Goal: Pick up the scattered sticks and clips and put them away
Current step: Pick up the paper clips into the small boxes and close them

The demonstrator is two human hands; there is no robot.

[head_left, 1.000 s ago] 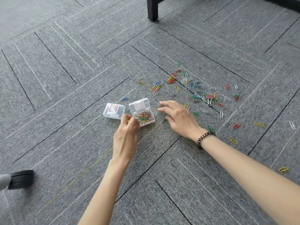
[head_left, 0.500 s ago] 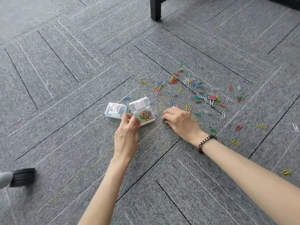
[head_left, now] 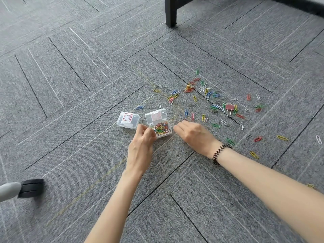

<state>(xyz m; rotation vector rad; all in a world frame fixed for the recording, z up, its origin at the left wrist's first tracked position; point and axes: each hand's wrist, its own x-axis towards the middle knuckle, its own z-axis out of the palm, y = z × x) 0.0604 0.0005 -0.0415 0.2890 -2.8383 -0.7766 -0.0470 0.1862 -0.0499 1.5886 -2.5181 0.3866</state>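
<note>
Clip box gripped by left hand, right hand curled just beside

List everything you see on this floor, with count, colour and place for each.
Open clear plastic box: one, transparent, grey carpet centre, holding coloured clips.
Closed clear plastic box: one, red label, left of it.
Loose wire paper clips: many, mixed colours, scattered to the right.
Red binder clip: one, among them.
Black furniture leg: one, top.
Black caster wheel: one, lower left.
Black coiled wristband: one, right wrist.
Left hand: holds the open box's near edge.
Right hand: fingers curled beside the box; contents hidden.
</note>
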